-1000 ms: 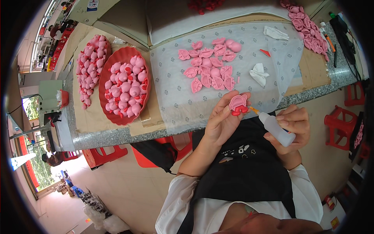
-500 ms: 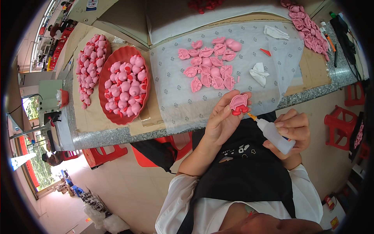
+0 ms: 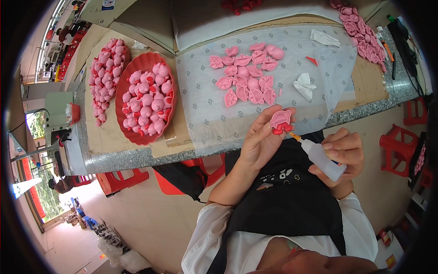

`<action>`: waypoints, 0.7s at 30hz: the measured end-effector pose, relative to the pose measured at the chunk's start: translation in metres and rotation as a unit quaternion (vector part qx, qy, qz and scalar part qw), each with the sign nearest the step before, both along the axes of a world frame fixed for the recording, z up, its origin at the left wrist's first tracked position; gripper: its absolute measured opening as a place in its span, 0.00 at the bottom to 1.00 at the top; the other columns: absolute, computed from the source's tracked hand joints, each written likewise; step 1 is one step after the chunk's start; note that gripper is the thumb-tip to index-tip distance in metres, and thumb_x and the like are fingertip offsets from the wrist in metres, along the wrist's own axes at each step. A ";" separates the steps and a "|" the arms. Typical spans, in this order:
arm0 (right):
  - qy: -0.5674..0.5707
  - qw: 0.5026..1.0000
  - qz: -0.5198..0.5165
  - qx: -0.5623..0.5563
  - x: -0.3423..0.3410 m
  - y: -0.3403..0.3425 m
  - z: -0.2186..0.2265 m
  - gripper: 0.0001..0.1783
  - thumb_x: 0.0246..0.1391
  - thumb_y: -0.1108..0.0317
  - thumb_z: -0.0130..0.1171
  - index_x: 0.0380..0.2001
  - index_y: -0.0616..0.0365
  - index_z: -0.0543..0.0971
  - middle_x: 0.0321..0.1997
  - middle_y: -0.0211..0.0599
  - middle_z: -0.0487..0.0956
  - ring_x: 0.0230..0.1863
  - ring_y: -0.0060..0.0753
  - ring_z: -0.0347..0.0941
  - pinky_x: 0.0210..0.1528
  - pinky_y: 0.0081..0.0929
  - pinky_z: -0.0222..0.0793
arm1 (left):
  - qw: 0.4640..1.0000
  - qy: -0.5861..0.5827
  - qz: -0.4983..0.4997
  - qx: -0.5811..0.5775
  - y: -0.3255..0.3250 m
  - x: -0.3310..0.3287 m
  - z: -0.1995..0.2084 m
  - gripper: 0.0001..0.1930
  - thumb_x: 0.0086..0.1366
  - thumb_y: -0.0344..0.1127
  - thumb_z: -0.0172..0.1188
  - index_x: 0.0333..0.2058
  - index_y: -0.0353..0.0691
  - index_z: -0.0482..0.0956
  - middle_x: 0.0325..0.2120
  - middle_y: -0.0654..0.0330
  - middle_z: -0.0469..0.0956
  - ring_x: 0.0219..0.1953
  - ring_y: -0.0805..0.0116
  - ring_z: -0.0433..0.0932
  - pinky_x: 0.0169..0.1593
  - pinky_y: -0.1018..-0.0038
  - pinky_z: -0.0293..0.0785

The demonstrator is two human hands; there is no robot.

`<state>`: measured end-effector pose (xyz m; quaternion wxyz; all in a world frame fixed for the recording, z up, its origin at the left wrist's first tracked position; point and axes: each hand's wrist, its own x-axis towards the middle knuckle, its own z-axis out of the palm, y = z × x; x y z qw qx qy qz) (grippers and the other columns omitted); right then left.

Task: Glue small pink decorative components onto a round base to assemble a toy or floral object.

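Between its thumb and fingers my left hand (image 3: 262,139) holds a small hollow pink toy part with red feet (image 3: 280,120), its open side facing up. My right hand (image 3: 344,153) is closed round a white squeeze bottle (image 3: 324,160), tilted with its thin orange nozzle tip at the red feet. Whether the tip touches them I cannot tell. Beyond my hands, several pink half-shell parts (image 3: 242,59) and a few round pink pieces (image 3: 252,83) lie in loose rows on the printed white sheet (image 3: 200,109).
At the left stands a red scalloped tray (image 3: 122,114) of pink-and-red figures, beside a heap of similar figures (image 3: 107,68). Crumpled white cloths (image 3: 304,86) and a small red piece (image 3: 311,60) lie on the sheet. More pink parts (image 3: 362,39) are piled at the far right. Red stools (image 3: 396,148) stand below.
Almost nothing differs. Both hands, the pink part and the bottle stay in place; the view has shifted very slightly.
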<state>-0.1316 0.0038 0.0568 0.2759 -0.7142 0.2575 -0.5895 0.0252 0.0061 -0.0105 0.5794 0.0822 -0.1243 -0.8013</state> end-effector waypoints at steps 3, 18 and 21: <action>-0.004 1.000 0.001 0.000 0.003 0.000 -0.001 0.28 0.17 0.74 0.71 0.29 0.57 0.69 0.28 0.36 0.69 0.21 0.26 0.65 0.18 0.18 0.60 | 1.000 -0.005 -0.003 -0.003 0.000 0.000 0.000 0.21 0.54 0.34 0.51 0.47 0.38 0.62 0.47 0.48 0.62 0.47 0.61 0.64 0.51 0.70 0.57; 0.019 1.000 0.011 0.001 0.004 0.000 -0.002 0.27 0.17 0.73 0.72 0.28 0.58 0.69 0.29 0.38 0.69 0.21 0.29 0.67 0.18 0.18 0.60 | 1.000 -0.020 -0.012 -0.010 0.000 -0.001 0.002 0.20 0.55 0.34 0.50 0.47 0.37 0.61 0.47 0.48 0.62 0.48 0.62 0.63 0.51 0.70 0.56; 0.013 1.000 0.009 0.003 0.004 0.001 -0.002 0.27 0.17 0.73 0.72 0.28 0.58 0.69 0.29 0.38 0.69 0.22 0.29 0.67 0.19 0.18 0.60 | 1.000 -0.018 -0.015 -0.011 0.000 0.000 0.001 0.20 0.55 0.34 0.50 0.47 0.37 0.61 0.47 0.48 0.62 0.48 0.62 0.63 0.52 0.70 0.55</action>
